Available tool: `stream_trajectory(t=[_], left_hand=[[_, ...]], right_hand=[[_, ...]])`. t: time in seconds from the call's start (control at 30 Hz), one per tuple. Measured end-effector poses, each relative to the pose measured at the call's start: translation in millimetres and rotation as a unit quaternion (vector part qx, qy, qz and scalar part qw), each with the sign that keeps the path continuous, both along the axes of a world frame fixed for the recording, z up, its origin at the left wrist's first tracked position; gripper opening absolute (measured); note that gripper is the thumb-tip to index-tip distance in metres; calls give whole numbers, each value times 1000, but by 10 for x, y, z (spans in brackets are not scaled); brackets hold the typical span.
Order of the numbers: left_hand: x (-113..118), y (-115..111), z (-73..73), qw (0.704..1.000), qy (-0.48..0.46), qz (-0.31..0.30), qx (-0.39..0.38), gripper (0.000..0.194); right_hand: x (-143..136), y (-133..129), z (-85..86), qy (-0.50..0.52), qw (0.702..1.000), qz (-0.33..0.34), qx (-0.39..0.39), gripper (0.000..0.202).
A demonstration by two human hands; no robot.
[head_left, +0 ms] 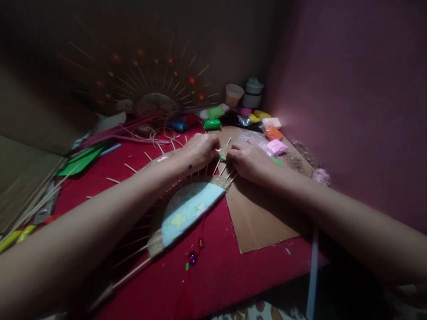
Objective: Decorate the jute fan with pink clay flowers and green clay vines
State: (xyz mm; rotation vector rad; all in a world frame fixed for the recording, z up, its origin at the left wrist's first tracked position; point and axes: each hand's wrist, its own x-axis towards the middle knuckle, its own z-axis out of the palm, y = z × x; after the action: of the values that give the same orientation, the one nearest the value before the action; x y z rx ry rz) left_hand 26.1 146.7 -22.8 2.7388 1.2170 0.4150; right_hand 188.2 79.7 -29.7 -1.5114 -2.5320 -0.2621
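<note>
A half-round woven fan frame [220,181] with thin wooden sticks and a light blue flowered centre [193,205] lies on the red cloth, its right end over a cardboard sheet. My left hand [204,149] bends over the outer woven band, fingers closed near a small bit of pink. My right hand [247,160] is beside it, fingertips pinched at a small green piece [223,157] on the band. The fingertips of both hands are close together. A cord with a red bead [200,243] and a purple bead [192,258] hangs from the fan's straight edge.
Cardboard [263,222] lies under the right hand. Behind are green [212,124], orange [273,133] and pink [277,147] clay packets, a cup [234,95] and a lidded jar [252,93]. Yellow-handled scissors [25,233] lie left. A flowered fan [156,103] stands against the back wall.
</note>
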Motion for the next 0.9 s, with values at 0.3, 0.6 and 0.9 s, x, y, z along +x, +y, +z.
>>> stream_trajectory(t=[0.3,0.6,0.9], left_hand=[[-3,28,-38,998,33,-8,45,19],[-84,88,13,999,27,-6,37,25],[-104,-7,-9,998,46,-1,46,23]], right_hand=[[-51,-29,16,-28,1000,5,2,21],[-65,-36,81,-25,999,-5,-26,19],[-118,8,73,-1,1000,-17,10,26]])
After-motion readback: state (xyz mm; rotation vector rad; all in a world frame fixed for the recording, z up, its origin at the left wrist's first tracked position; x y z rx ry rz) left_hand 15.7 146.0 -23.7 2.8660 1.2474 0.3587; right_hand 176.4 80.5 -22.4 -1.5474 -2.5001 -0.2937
